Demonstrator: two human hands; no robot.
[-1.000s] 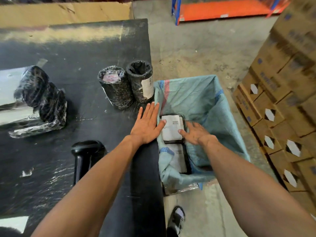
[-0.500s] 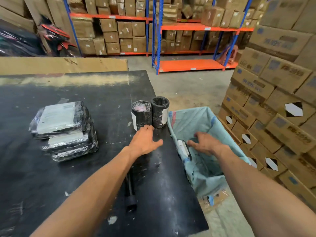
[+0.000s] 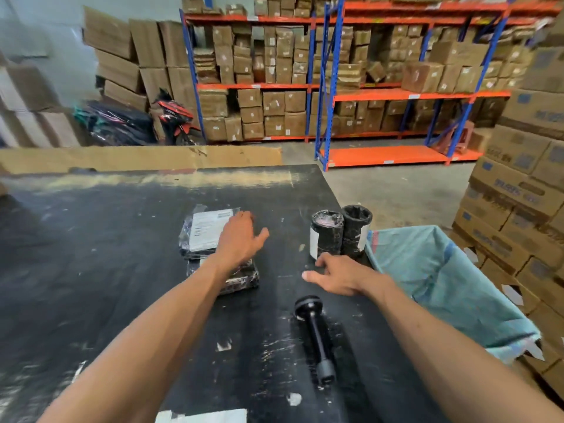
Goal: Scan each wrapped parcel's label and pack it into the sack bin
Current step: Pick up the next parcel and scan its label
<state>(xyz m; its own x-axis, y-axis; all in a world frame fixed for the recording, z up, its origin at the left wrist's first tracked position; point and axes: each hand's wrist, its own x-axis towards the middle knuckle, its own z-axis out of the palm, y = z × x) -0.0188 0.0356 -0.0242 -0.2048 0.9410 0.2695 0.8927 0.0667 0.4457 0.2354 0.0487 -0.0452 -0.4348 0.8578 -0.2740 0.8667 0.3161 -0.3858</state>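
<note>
Black table with wrapped parcels, cylinders, scanner.

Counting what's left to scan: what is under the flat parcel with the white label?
Under the labelled flat parcel lies another wrapped parcel, its near end showing. The left hand and forearm cover the middle of the stack, so anything further beneath cannot be seen.

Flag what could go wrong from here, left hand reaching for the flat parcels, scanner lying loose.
1. The left hand reaches over two stacked flat parcels; grabbing the top one could drag the lower parcel along.
2. The right hand hovers near two upright wrapped cylinders at the table edge beside the sack bin; a bump might tip them in unscanned.
3. The scanner lies between the forearms and could get knocked.
</note>
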